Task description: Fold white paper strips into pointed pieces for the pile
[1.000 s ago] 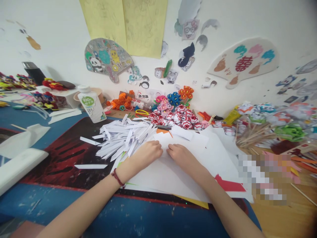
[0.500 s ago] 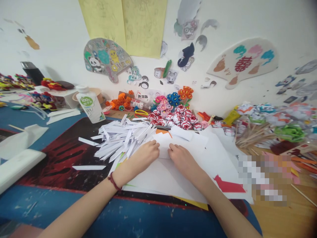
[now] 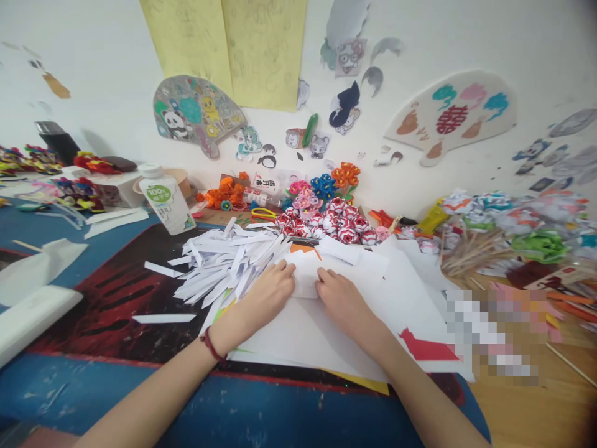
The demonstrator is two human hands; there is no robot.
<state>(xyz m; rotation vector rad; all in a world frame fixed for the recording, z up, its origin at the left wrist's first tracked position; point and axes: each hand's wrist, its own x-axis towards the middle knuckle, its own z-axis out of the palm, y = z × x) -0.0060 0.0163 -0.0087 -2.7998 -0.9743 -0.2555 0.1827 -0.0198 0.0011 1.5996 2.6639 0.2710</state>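
Note:
Between my two hands is a small piece of white paper (image 3: 306, 281), its lower edge looking folded. My left hand (image 3: 273, 287) pinches its left side with curled fingers. On the opposite side my right hand (image 3: 339, 295) grips the paper the same way, fingers bent in. Both hands rest over large white sheets (image 3: 298, 339) stacked on the dark mat. Just left of my left hand lies a heap of folded white paper strips (image 3: 224, 261), and one loose strip (image 3: 164, 318) is apart from it on the mat.
A white bottle (image 3: 166, 199) stands behind the heap. Red-and-white paper flowers (image 3: 338, 222) line the wall. Wooden sticks (image 3: 476, 255) and paper scraps crowd the right side. A red paper piece (image 3: 426, 347) lies near my right forearm; a white box-like object (image 3: 37, 320) is at far left.
The whole view has shifted slightly. My hands keep their hold on the small white paper, with hardly any movement of the fingers.

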